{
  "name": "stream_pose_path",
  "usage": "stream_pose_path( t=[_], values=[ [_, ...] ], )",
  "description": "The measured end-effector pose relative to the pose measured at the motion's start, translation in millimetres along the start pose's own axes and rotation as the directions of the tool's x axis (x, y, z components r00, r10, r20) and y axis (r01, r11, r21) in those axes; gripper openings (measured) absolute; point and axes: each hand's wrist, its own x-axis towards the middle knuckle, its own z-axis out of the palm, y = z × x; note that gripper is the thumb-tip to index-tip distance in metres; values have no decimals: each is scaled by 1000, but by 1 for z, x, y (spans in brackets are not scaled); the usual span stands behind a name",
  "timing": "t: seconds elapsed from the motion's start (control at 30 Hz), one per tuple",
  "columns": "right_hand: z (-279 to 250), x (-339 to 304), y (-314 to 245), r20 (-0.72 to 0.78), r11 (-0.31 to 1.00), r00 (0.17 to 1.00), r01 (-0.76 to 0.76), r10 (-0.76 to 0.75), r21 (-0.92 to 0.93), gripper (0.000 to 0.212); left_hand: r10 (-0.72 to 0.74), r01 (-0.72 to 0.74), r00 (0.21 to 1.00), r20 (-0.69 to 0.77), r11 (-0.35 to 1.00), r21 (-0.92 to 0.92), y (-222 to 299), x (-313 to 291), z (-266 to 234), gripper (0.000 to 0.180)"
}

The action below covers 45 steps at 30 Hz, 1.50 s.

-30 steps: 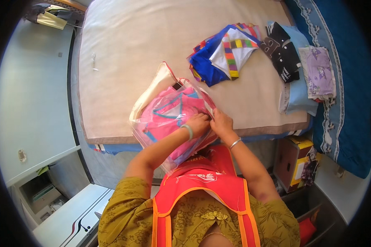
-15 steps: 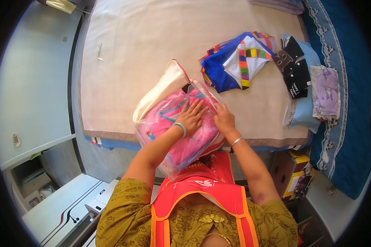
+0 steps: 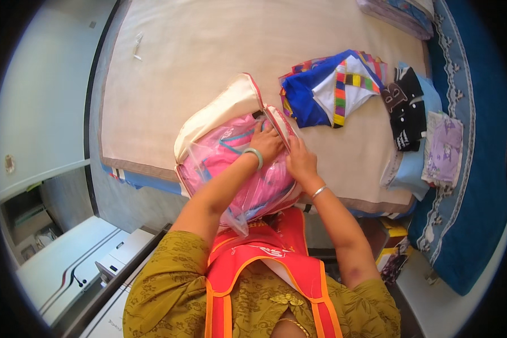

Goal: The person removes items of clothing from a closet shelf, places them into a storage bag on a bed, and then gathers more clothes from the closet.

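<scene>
Bag [image 3: 214, 119] at the bed's [image 3: 169, 84] six-o'clock edge
Your left hand [image 3: 267, 143] rests on pink clothing [image 3: 234, 145], likely soft and light; your right hand [image 3: 302, 160] grips the two-o'clock rim [image 3: 279, 123], probably the firmest hold.

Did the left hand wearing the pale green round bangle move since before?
Yes, the left hand moved forward, farther from the brown near border of the beige cloth bedspread.

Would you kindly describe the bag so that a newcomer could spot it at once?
On the beige-covered bed, go to the near edge, where the left hand and right hand are. There sits the bag, with a cream flap and red trim. Unlike the folded blue-and-white garment farther right, it is see-through, with pink, blue-edged cloth inside.
</scene>
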Motion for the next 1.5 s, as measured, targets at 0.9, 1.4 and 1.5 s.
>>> stream_pose_path(
  t=[0.9, 1.4, 1.5],
  values=[
    [-6, -54, -51, -86, 935, 943, 331, -322, 128, 40, -113, 78, 912, 394, 992, 104, -25, -102, -110, 84],
    [20, -133, -131, 437, 825, 729, 563, -526, 53, 56, -588, 547, 804, -91, 791, -275, -51, -232, -25, 71],
    [36, -142, -144, 453, 764, 663, 641, -596, 67, 46, -586, 576, 808, -61, 808, -124, -45, -229, -21, 68]
  ],
)
